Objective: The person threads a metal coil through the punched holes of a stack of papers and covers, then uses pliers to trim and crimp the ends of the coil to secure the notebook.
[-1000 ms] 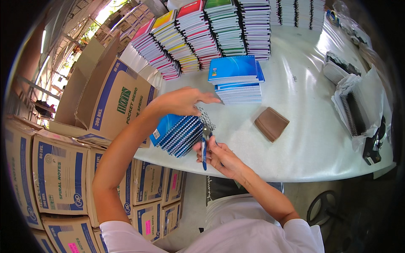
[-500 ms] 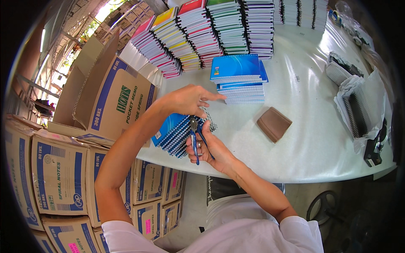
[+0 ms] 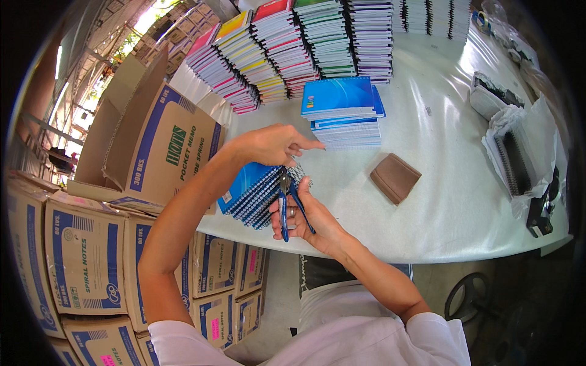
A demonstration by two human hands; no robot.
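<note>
A stack of blue spiral notebooks (image 3: 246, 194) lies at the table's near left edge, with its coil bindings turned toward my right hand. My left hand (image 3: 273, 145) reaches over the stack's far side. Its index finger stretches to the right and the other fingers are bent apart just above the coil ends; I see nothing held in it. My right hand (image 3: 311, 218) is closed round blue-handled pliers (image 3: 284, 204). The jaws point away from me, at the coils, and the handles are spread. Whether the jaws touch a wire cannot be made out.
Beyond my hands stands another pile of blue notebooks (image 3: 342, 104), before tall coloured notebook stacks (image 3: 282, 52). A brown pouch-like item (image 3: 395, 178) lies right of centre. Wrapped black coils (image 3: 514, 163) sit far right. An open carton (image 3: 165, 146) and stacked boxes (image 3: 85, 256) fill the left.
The pliers and my right hand have shifted slightly, with the handles a little wider apart. My left hand stays over the stack, its index finger a bit straighter. The view has moved slightly.
</note>
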